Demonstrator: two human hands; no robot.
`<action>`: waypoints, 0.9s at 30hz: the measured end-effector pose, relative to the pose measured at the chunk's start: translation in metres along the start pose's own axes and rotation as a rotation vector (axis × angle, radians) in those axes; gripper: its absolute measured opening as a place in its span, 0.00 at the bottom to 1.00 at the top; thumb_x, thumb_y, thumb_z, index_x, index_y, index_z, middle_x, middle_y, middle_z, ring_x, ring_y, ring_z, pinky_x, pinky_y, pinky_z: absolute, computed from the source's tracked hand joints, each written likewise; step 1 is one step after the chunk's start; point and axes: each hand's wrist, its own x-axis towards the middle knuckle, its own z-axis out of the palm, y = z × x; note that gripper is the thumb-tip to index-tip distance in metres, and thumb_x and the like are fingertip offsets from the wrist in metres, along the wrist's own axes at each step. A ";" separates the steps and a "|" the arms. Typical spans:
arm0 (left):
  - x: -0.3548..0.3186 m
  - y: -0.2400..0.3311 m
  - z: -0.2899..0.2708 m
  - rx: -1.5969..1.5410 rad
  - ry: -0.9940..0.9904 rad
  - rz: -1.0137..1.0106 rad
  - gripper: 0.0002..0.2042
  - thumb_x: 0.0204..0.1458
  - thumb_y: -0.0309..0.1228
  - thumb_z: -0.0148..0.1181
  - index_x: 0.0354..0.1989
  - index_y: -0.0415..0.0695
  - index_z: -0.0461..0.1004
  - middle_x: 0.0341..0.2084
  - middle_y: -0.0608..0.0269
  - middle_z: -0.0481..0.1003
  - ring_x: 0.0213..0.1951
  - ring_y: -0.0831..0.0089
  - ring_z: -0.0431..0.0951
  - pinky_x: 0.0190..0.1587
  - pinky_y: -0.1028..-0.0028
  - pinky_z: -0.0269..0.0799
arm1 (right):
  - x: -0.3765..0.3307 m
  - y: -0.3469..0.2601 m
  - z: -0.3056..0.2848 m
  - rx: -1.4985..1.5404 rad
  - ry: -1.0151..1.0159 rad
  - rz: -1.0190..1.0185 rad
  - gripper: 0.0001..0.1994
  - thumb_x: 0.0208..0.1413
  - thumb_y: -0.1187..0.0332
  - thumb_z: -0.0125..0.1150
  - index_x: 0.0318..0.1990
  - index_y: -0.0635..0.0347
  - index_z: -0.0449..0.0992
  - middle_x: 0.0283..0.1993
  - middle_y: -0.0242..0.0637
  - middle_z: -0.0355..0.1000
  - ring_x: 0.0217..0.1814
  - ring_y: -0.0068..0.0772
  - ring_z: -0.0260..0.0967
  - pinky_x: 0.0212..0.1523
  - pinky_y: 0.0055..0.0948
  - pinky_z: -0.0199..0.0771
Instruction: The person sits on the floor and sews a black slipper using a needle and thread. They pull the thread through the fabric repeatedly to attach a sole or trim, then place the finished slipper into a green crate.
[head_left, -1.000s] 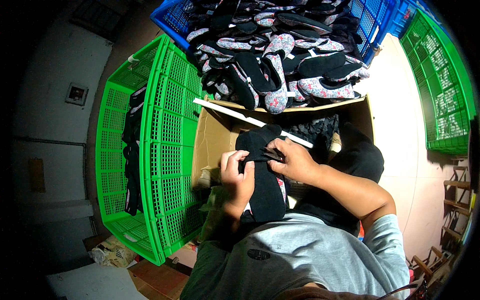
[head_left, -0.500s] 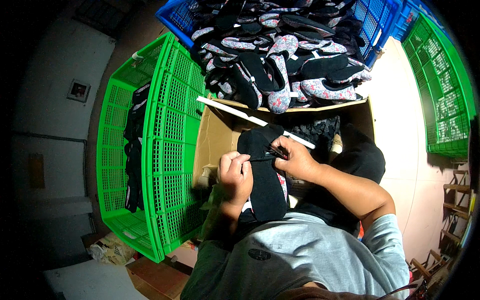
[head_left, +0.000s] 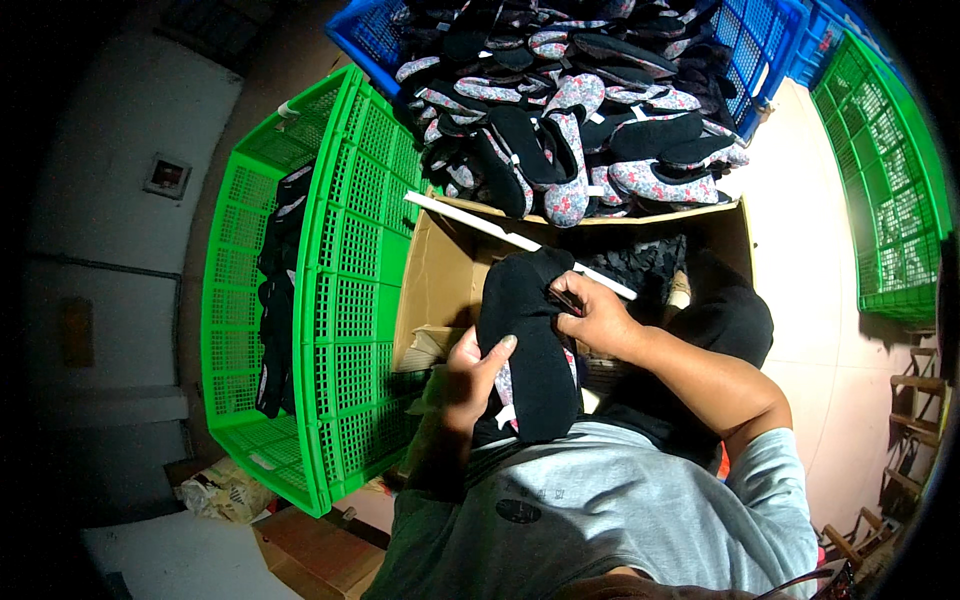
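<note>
A slipper (head_left: 530, 360) with a black sole and floral fabric along its sides lies lengthwise before my body, sole up. My left hand (head_left: 475, 375) grips its left edge, the thumb laid on the sole and the fingers hidden underneath. At the upper right edge my right hand (head_left: 598, 318) is closed, thumb and fingers curled together. Something small and dark shows between those fingers, too hidden to name. A white tag sticks out by the slipper's lower left side.
Beyond the slipper stands an open cardboard box (head_left: 425, 290) with a white strip (head_left: 470, 220) across it and dark scraps inside. A heap of similar slippers (head_left: 570, 150) fills a blue crate (head_left: 745, 65) behind. Green crates (head_left: 345, 290) stand at left and far right (head_left: 885, 180).
My left hand has gone from pinching across the middle of the sole to holding the slipper's left edge. The sole, bent before, now lies flatter. My right hand stays near the same edge.
</note>
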 end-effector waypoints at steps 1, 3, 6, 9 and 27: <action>-0.004 0.006 0.001 -0.017 -0.017 -0.016 0.22 0.58 0.22 0.60 0.62 0.35 0.70 0.55 0.53 0.78 0.54 0.67 0.78 0.63 0.67 0.70 | -0.001 0.001 0.002 0.007 0.007 -0.006 0.14 0.50 0.73 0.69 0.43 0.61 0.73 0.32 0.39 0.70 0.34 0.34 0.69 0.38 0.34 0.71; -0.009 0.011 0.008 -0.147 0.000 -0.011 0.23 0.56 0.21 0.58 0.63 0.35 0.69 0.54 0.54 0.78 0.53 0.66 0.79 0.62 0.65 0.71 | -0.004 0.002 0.002 0.069 0.010 0.016 0.14 0.53 0.71 0.70 0.44 0.61 0.74 0.33 0.36 0.71 0.34 0.30 0.69 0.38 0.32 0.71; -0.010 0.041 0.019 -0.278 0.277 0.122 0.23 0.58 0.28 0.57 0.62 0.35 0.70 0.51 0.51 0.78 0.53 0.63 0.80 0.60 0.62 0.75 | -0.003 -0.009 0.002 0.195 -0.069 0.156 0.13 0.60 0.64 0.71 0.45 0.59 0.76 0.37 0.30 0.72 0.38 0.20 0.67 0.38 0.26 0.70; 0.005 0.055 0.006 -0.061 0.402 0.276 0.16 0.63 0.34 0.59 0.48 0.31 0.74 0.41 0.51 0.79 0.43 0.64 0.83 0.49 0.66 0.81 | -0.003 -0.014 -0.001 0.279 -0.038 0.050 0.13 0.63 0.63 0.67 0.49 0.60 0.77 0.40 0.30 0.73 0.40 0.21 0.69 0.42 0.26 0.71; 0.025 0.071 0.053 -0.523 0.338 0.188 0.03 0.67 0.28 0.55 0.44 0.45 0.70 0.41 0.61 0.78 0.46 0.63 0.80 0.52 0.59 0.79 | 0.003 -0.031 -0.017 0.212 0.082 -0.062 0.22 0.61 0.59 0.69 0.57 0.63 0.75 0.46 0.39 0.79 0.47 0.24 0.74 0.51 0.28 0.75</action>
